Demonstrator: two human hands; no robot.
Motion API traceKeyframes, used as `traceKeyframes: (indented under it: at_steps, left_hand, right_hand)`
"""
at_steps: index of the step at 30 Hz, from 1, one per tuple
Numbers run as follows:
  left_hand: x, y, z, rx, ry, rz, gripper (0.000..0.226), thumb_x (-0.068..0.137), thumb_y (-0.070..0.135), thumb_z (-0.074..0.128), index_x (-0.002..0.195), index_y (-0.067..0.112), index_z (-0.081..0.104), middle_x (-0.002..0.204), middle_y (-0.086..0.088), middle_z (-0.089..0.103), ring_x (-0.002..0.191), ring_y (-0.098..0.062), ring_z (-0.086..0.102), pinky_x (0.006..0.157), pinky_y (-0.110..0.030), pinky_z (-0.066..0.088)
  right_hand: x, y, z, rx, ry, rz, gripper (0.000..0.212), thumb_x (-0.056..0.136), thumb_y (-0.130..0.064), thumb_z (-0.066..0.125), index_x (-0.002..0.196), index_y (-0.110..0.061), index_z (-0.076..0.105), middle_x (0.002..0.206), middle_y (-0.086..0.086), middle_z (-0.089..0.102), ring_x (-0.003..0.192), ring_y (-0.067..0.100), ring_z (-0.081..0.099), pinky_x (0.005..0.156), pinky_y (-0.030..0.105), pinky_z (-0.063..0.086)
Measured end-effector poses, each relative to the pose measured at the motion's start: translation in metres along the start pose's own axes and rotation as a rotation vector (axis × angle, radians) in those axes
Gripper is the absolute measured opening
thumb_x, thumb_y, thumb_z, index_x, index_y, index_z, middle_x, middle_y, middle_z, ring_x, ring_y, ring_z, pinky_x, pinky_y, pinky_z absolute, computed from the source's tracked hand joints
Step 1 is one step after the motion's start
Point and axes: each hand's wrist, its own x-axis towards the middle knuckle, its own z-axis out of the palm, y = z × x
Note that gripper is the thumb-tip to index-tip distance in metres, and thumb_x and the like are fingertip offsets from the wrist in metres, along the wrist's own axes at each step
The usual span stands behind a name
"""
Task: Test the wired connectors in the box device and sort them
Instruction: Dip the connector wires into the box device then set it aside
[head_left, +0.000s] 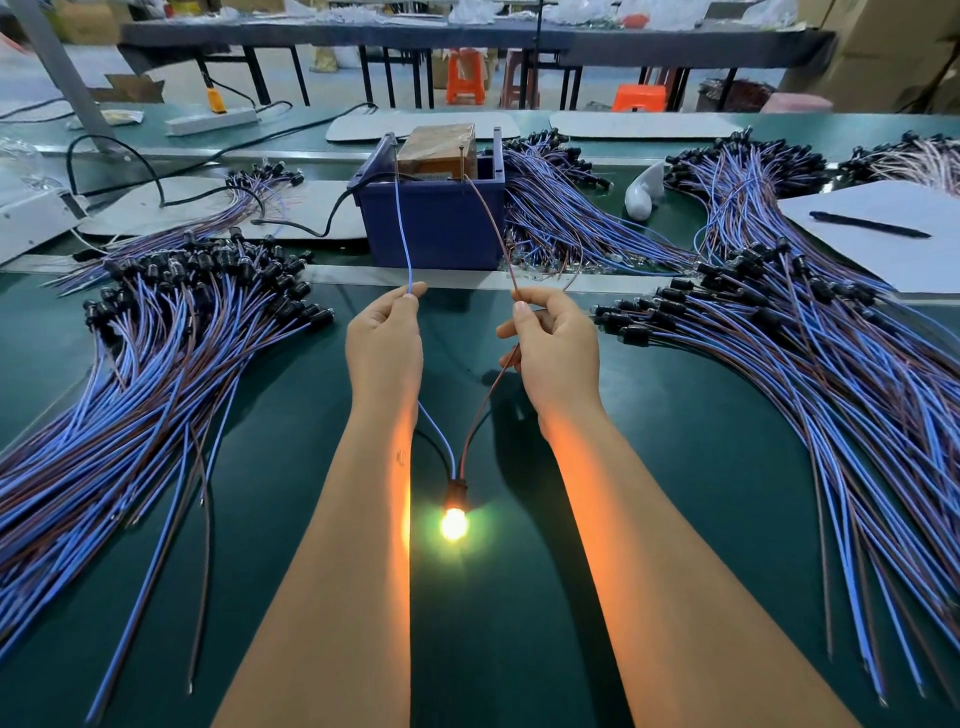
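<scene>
While the blue plastic box (434, 218) is holding a brown block (436, 148), your left hand (384, 343) is pinching the blue wire (402, 234), your right hand (556, 345) the brown wire (491, 223); the bulb (453, 524) is glowing.

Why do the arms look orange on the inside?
In the head view, the lit bulb between the forearms glows yellow and throws orange light onto their inner sides; its centre is glared white, and the wide lens bends the far tables.
</scene>
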Motion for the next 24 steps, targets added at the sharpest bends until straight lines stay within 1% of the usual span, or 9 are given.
traceKeyframes:
  at_steps: [6,9,12,14,15,17,18,22,24]
  left_hand:
    - [-0.002,0.001,-0.001,0.005,-0.017,0.006,0.028,0.095,0.018,0.047,0.095,0.028,0.073,0.052,0.009,0.025,0.042,-0.007,0.021,0.039,-0.019,0.022]
    - [-0.004,0.002,0.001,0.06,-0.046,0.032,0.024,0.096,0.022,0.051,0.098,0.03,0.074,0.053,0.013,0.038,0.041,-0.004,0.034,0.041,-0.014,0.032]
    - [-0.007,0.003,0.004,0.089,-0.129,0.052,0.019,0.095,0.025,0.058,0.095,0.03,0.076,0.07,0.023,0.066,0.063,0.01,0.056,0.059,-0.004,0.041]
    - [-0.009,0.004,0.005,0.062,-0.22,0.027,0.017,0.095,0.023,0.06,0.096,0.025,0.077,0.077,0.017,0.072,0.074,0.003,0.063,0.073,-0.014,0.05]
    - [-0.011,0.005,0.006,0.038,-0.266,0.019,0.017,0.095,0.021,0.06,0.098,0.022,0.077,0.07,0.015,0.07,0.068,0.0,0.063,0.07,-0.018,0.052]
    - [-0.013,0.006,0.006,0.031,-0.315,0.019,0.017,0.095,0.021,0.059,0.098,0.02,0.076,0.052,0.018,0.056,0.05,0.002,0.051,0.059,-0.018,0.045]
    - [-0.013,0.005,0.007,0.038,-0.319,0.014,0.016,0.094,0.023,0.06,0.096,0.021,0.076,0.051,0.018,0.051,0.048,0.0,0.045,0.057,-0.018,0.042]
    - [-0.013,0.006,0.005,0.018,-0.33,-0.001,0.012,0.093,0.02,0.062,0.092,0.017,0.073,0.058,0.011,0.054,0.052,-0.006,0.044,0.054,-0.018,0.038]
    - [-0.013,0.007,0.004,-0.001,-0.297,-0.001,0.01,0.093,0.018,0.062,0.09,0.02,0.071,0.061,0.012,0.06,0.053,-0.003,0.049,0.057,-0.02,0.039]
  right_hand:
    - [-0.001,0.0,0.0,-0.018,0.0,-0.005,0.015,0.1,-0.017,0.049,0.105,-0.025,0.061,0.075,-0.005,0.066,0.065,0.013,0.061,0.053,0.016,0.047]
    - [-0.003,-0.001,0.0,0.003,-0.009,-0.011,0.015,0.1,-0.016,0.05,0.105,-0.023,0.062,0.075,-0.002,0.065,0.061,0.013,0.059,0.054,0.018,0.047]
    - [-0.007,-0.003,0.0,0.027,-0.05,-0.033,0.015,0.098,-0.014,0.052,0.102,-0.023,0.064,0.072,0.003,0.065,0.059,0.015,0.058,0.053,0.02,0.047]
    - [-0.008,-0.004,0.001,0.009,-0.091,-0.049,0.015,0.097,-0.013,0.054,0.099,-0.022,0.065,0.068,0.004,0.065,0.056,0.015,0.057,0.053,0.021,0.047]
    - [-0.009,-0.004,0.002,-0.008,-0.112,-0.057,0.015,0.096,-0.011,0.055,0.099,-0.021,0.066,0.066,0.004,0.064,0.055,0.014,0.057,0.053,0.021,0.046]
    - [-0.01,-0.005,0.003,-0.044,-0.149,-0.07,0.015,0.095,-0.009,0.057,0.1,-0.017,0.068,0.065,0.003,0.063,0.055,0.011,0.056,0.054,0.023,0.048]
    - [-0.011,-0.005,0.004,-0.058,-0.162,-0.074,0.014,0.094,-0.009,0.058,0.1,-0.016,0.069,0.065,0.003,0.064,0.056,0.011,0.056,0.056,0.025,0.05]
    - [-0.013,-0.008,0.004,-0.07,-0.223,-0.095,0.009,0.09,-0.013,0.066,0.093,-0.018,0.072,0.07,0.01,0.066,0.061,0.019,0.058,0.063,0.034,0.053]
    - [-0.013,-0.006,0.003,-0.172,-0.226,-0.156,0.007,0.086,-0.021,0.072,0.093,-0.022,0.072,0.07,0.001,0.058,0.061,0.011,0.05,0.061,0.025,0.044]
